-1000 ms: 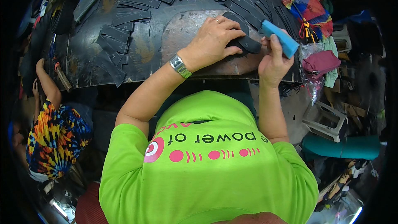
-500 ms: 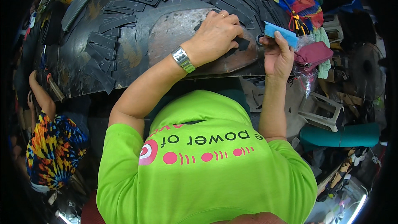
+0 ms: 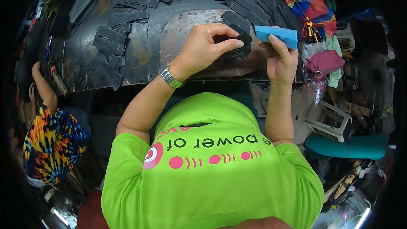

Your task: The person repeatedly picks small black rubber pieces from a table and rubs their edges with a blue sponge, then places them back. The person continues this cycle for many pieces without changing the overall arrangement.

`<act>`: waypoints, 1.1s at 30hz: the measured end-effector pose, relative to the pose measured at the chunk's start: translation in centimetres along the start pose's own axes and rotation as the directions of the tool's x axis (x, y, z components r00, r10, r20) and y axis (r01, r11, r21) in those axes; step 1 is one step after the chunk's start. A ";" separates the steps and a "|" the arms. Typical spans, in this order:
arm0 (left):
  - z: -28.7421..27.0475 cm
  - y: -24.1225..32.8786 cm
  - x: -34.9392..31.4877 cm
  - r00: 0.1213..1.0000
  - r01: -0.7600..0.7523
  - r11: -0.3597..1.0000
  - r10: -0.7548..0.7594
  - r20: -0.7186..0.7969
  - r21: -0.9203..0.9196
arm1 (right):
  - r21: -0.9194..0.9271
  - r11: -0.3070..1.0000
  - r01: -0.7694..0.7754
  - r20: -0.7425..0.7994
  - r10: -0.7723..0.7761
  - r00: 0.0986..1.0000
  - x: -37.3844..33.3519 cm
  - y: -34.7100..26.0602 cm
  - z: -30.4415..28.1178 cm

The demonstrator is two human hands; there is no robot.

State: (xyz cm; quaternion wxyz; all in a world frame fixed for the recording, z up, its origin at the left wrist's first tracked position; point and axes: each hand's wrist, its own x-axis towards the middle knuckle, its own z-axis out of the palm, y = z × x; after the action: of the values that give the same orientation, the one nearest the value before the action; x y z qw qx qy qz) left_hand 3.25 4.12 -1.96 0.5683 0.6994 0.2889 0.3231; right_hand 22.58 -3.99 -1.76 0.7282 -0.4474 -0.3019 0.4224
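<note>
Over a worn, round-cornered board (image 3: 174, 38) my left hand (image 3: 202, 46) pinches a small black flat piece (image 3: 243, 42) between thumb and fingers, its near end tilted up. Another black piece (image 3: 230, 16) lies just beyond it on the board. My right hand (image 3: 281, 64) grips a blue, flat-sided strip (image 3: 277, 35), with the thumb pressed on its near side. The blue strip is close to the right of the black piece, with a narrow gap between them. The fingers behind the blue strip are mostly hidden.
Several dark cut strips (image 3: 111, 42) fan out over the black table (image 3: 140, 65). On the right are a maroon pouch (image 3: 324, 62), orange-handled pliers (image 3: 311, 29) and a colourful mesh bag (image 3: 311, 6). Another person's arm (image 3: 44, 87) reaches in at the left.
My left hand, earlier lying over the black piece on the board, has turned and now holds it in a raised pinch. The blue strip in my right hand has come nearer to it.
</note>
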 end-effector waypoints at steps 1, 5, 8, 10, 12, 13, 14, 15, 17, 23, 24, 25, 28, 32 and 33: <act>0.0 0.1 -0.3 0.999 -0.030 0.999 0.031 -0.032 0.024 | -0.029 0.999 0.019 0.037 -0.018 0.999 -0.1 0.0 0.3; 0.2 0.4 -1.1 0.984 -0.120 0.981 0.137 -0.113 0.150 | -0.154 0.983 0.100 0.111 -0.083 0.990 -0.3 -0.1 1.4; 0.2 0.3 -1.3 0.962 -0.199 0.954 0.233 -0.139 0.223 | -0.210 0.969 0.131 0.148 -0.101 0.984 -0.2 -0.2 1.7; 0.2 0.2 -1.3 0.952 -0.228 0.947 0.265 -0.150 0.227 | -0.246 0.960 0.135 0.148 -0.100 0.984 -0.2 -0.2 1.6; 0.2 0.0 -1.5 0.954 -0.225 0.954 0.257 -0.157 0.198 | -0.229 0.967 0.113 0.144 -0.081 0.986 -0.3 -0.3 1.4; 0.2 0.0 -1.5 0.952 -0.221 0.961 0.250 -0.174 0.168 | -0.220 0.970 0.099 0.139 -0.070 0.988 -0.4 -0.3 1.3; 0.3 -0.1 -1.6 0.952 -0.214 0.967 0.238 -0.191 0.139 | -0.204 0.975 0.090 0.127 -0.065 0.990 -0.6 -0.3 1.2; 0.4 -0.1 -1.7 0.952 -0.207 0.972 0.226 -0.208 0.110 | -0.186 0.979 0.079 0.112 -0.058 0.992 -0.8 -0.3 1.2; 0.4 -0.2 -1.9 0.958 -0.190 0.981 0.196 -0.210 0.046 | -0.159 0.986 0.057 0.099 -0.042 0.994 -0.9 -0.2 1.1; 1.0 -0.4 -2.1 0.976 -0.049 0.958 -0.014 -0.216 -0.282 | -0.052 0.998 0.036 0.098 -0.031 0.995 -1.2 -0.1 1.5; 1.1 -0.4 -2.1 0.977 -0.035 0.943 -0.038 -0.210 -0.330 | -0.043 0.999 0.032 0.114 -0.027 0.993 -1.3 0.0 1.7; 1.1 -0.5 -2.1 0.977 -0.022 0.927 -0.059 -0.203 -0.374 | -0.033 0.999 0.034 0.136 -0.029 0.990 -1.4 0.0 1.8; 1.3 -0.7 -2.1 0.976 -0.023 0.871 -0.086 -0.200 -0.491 | -0.031 0.999 0.026 0.125 -0.022 0.992 -1.9 0.3 2.4; 1.6 -0.9 -2.3 0.969 -0.034 0.784 -0.125 -0.212 -0.620 | 0.006 0.998 0.055 0.094 -0.056 0.994 -2.4 0.7 3.0; 1.7 -0.9 -2.3 0.968 -0.039 0.748 -0.138 -0.211 -0.663 | 0.002 0.998 0.057 0.086 -0.057 0.995 -2.5 0.8 3.0</act>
State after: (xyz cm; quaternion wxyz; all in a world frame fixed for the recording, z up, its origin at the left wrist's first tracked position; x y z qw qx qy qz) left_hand 3.12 1.48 -3.36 0.7470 0.3988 0.2425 0.4734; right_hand 18.70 -4.79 -1.39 0.7262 -0.4201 -0.3457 0.4202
